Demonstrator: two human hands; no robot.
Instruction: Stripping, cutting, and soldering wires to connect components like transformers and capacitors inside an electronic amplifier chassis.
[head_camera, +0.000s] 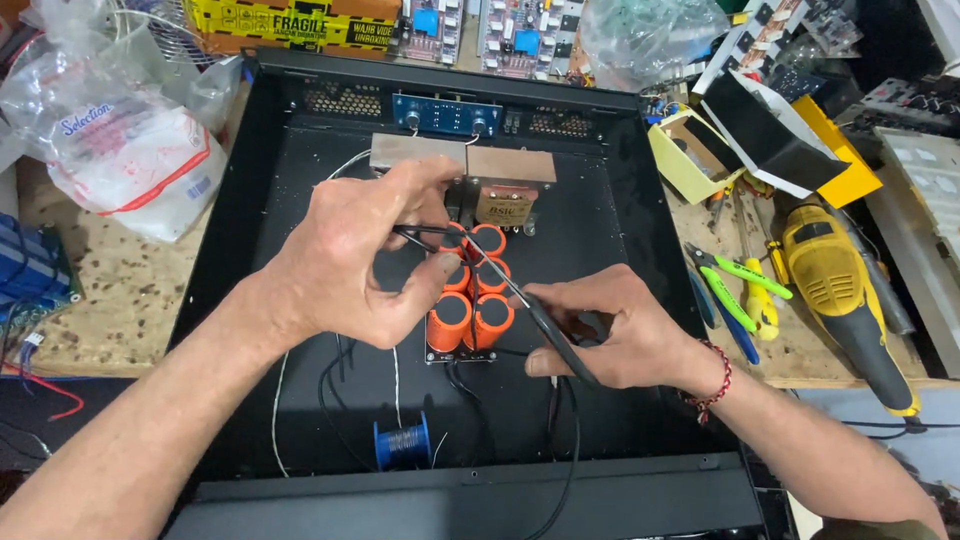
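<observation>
Orange capacitors, a cluster of upright cylinders on a small board, sit mid-floor of the open black metal case, just in front of a boxy transformer. Left hand reaches in from above the cluster, fingers pinched on a thin black wire that runs across the capacitor tops. Right hand is clenched round the dark handles of a pair of pliers; the slim nose angles up-left to the tops of the rear capacitors, next to the pinched wire. Whether the tip is clamped on the wire cannot be told, the left fingers cover it. Risks, as judgement: metal nose lies right across the capacitor terminals, so a slip could bridge two of them, bad if any charge is held. Pulling hard on the wire could stress its joint or tilt the board. Loose black and white leads trail over the floor near a blue wire spool and could snag a wrist. On the bench right of the case: yellow power drill, green-handled cutters. Plastic bag lies at left.
</observation>
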